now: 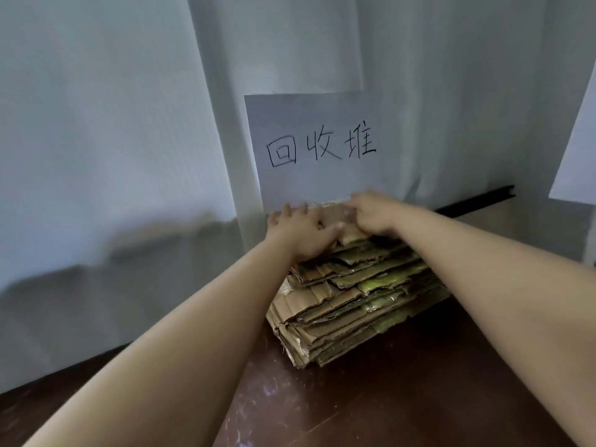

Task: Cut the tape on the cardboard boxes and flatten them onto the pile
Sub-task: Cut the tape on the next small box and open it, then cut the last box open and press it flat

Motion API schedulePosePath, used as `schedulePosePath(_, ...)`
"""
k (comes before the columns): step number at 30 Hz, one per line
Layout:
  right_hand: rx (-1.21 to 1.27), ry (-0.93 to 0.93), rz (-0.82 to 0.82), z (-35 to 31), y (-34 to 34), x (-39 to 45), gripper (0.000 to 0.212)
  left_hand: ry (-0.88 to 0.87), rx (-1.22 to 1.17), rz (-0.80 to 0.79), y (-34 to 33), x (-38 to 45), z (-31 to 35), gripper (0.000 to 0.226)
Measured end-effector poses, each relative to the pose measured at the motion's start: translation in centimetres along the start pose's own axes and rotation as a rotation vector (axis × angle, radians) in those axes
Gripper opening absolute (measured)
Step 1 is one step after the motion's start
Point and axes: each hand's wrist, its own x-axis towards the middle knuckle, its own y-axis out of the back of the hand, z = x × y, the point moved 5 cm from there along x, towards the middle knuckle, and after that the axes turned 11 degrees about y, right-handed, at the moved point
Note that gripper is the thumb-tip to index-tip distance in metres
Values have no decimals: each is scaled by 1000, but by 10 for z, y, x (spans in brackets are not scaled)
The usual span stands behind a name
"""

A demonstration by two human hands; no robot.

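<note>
— Where does the stack sit?

— Your pile of flattened brown corrugated cardboard boxes lies on the dark reddish-brown floor, against the pale white curtain, just below the white paper sign with black handwritten characters.

— How does it look?

— Many layers, ragged edges, with greenish printed and taped strips showing between the sheets.

— And your hands?

— Your left hand rests on the top sheet, grip released, fingers spread flat. Your right hand lies beside it on the same sheet, fingers bent; I cannot tell whether its grip holds anything.
</note>
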Motion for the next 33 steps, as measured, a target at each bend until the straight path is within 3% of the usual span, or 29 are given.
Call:
schedulePosePath(2, 55, -25, 7, 14, -44, -17, 41, 9, -8, -81, -44, -9, -6, 74)
schedulePosePath(5, 2, -55, 69, 21, -61, -23, 42, 43, -137, -41, -75, -12, -15, 72)
schedulePosePath(16, 53, 9, 238, 22, -67, -32, 44, 22, -122, 90, -79, -23, -12, 75)
schedulePosePath(20, -118, -9, 369, 11, -53, -51, 41, 32, -168, 101, -73, -26, -11, 80)
schedulePosePath(23, -180, -37, 439, 5, -42, -59, 35, 38, -50, 150, -59, -29, -7, 76)
schedulePosePath(26, -147, -42, 342, 1, -30, -60, 29, 10, 109, 254, -39, -31, 1, 68)
schedulePosePath(33, -156, 16, 365, -19, 5, -77, 26, 16, -22, 50, -1, -31, 7, 56)
